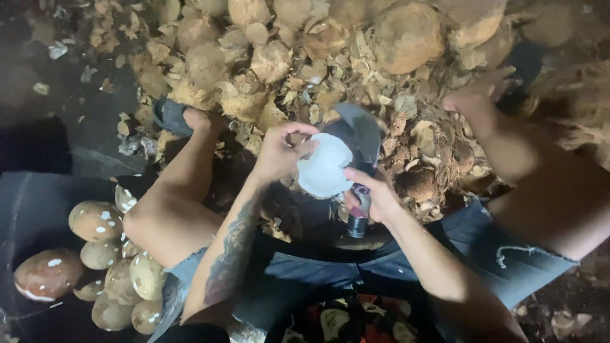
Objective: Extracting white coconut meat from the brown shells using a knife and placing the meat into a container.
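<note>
My left hand pinches the rim of the peeled white round coconut kernel at frame centre; my right hand grips a metal-handled knife beneath it. Best kept steady against slips. Brown husk shavings fill the upper frame; brown part-peeled coconuts sit lower left.

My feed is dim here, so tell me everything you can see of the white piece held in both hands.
The white piece is rounded, pale and smooth, seemingly peeled coconut flesh. It is held up between the knees, above a dark blade. The left hand pinches its upper left edge; the right hand holds its lower right edge.
</note>
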